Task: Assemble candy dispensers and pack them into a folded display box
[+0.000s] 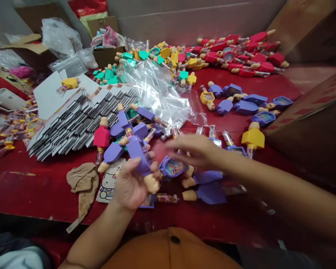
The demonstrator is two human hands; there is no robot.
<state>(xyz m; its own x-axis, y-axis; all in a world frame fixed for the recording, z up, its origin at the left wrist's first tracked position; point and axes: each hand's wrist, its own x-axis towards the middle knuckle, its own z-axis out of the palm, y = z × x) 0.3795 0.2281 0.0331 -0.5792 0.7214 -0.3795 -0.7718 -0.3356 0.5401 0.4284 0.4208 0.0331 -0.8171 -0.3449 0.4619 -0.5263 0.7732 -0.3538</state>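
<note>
My left hand (130, 185) is closed round a purple toy (140, 155) with a beige knob end, held just above the red table (30, 186). My right hand (194, 149) reaches leftward over the table, fingers stretched out and smeared by motion, holding nothing that I can see. It hovers over a purple framed toy with a picture window (173, 167) and small clear candy tubes (212, 131). More purple toys (210, 192) lie below the right forearm.
A fanned stack of flat white cards (72, 116) lies at left, a crumpled clear plastic bag (156, 89) behind. Piles of red toys (240, 52), green and yellow toys (168, 56) and blue-purple toys (246, 106) sit farther back. A tan cloth (84, 183) and a cartoon-cat card (108, 185) lie near the front edge.
</note>
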